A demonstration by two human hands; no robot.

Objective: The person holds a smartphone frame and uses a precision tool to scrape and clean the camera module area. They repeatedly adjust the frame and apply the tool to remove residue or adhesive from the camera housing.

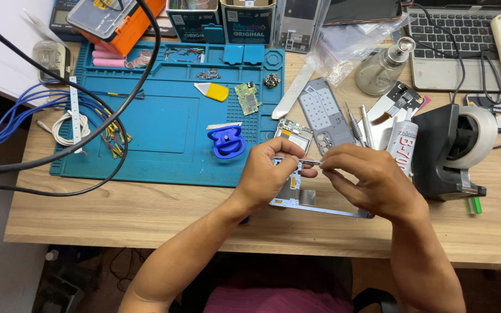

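Note:
My left hand point(271, 174) grips the top end of a white phone frame point(300, 200) that lies on the wooden desk point(146, 214). My right hand point(372, 179) pinches a thin metal tool point(308, 162) whose tip meets the frame near my left fingers. Both hands sit close together at the desk's front, just right of the blue work mat point(163, 127). Most of the frame is hidden under my hands.
The mat carries a blue suction cup point(226, 142), a yellow pry pick point(215, 91) and a small green circuit board point(248, 98). A grey back cover point(323, 116), a glue tube point(404, 148), a tape dispenser point(453, 150), a glass bottle point(381, 69) and a laptop point(459, 40) stand to the right. Black cables point(88, 145) loop at left.

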